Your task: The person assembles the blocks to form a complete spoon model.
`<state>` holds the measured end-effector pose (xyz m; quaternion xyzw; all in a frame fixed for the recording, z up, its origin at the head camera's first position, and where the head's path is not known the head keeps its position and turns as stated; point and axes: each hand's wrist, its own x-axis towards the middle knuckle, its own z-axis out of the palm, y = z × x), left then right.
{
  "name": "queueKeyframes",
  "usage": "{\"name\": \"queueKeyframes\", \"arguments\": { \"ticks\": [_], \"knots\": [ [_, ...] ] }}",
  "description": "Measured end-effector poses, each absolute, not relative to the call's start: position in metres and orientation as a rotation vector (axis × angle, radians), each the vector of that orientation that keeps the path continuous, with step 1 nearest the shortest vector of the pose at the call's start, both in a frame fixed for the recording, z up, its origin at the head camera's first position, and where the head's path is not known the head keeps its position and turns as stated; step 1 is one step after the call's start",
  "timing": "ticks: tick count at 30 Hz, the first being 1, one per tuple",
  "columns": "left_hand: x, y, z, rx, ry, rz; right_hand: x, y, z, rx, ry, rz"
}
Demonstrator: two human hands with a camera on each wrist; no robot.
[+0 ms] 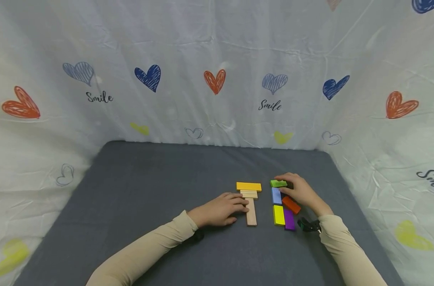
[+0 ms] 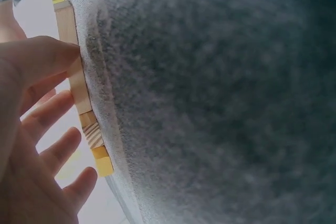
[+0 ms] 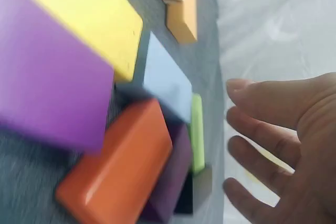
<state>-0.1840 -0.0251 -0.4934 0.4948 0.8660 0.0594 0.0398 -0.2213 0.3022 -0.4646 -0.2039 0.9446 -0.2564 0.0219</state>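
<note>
My left hand point(image 1: 220, 209) lies beside a plain wooden block point(image 1: 251, 214), fingers loosely spread; in the left wrist view the thumb seems to touch that block's side. Above it come a ridged wooden block point(image 1: 249, 194) and an amber block point(image 1: 248, 186), forming a T shape. Over the right-hand group hovers my right hand point(image 1: 302, 191), near a green block point(image 3: 197, 135). Its fingers are apart and hold nothing in the right wrist view. A light blue block point(image 1: 276, 196), a yellow block point(image 1: 279, 215), a purple block point(image 1: 289, 219) and a slanted orange block point(image 1: 291, 205) are below the green one.
The blocks lie on a dark grey table cloth point(image 1: 167, 178). A pale curtain point(image 1: 210, 39) printed with hearts hangs behind and at both sides. Another dark purple block point(image 3: 170, 182) shows behind the orange one in the right wrist view.
</note>
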Motion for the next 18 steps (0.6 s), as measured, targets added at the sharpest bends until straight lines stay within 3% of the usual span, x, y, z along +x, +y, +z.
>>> {"name": "queueKeyframes", "arguments": {
  "ticks": [18],
  "knots": [
    [-0.181,-0.021,-0.487,1.639,2.641,0.052,-0.184,0.349,-0.464,-0.603,2.73,-0.823]
  ]
}}
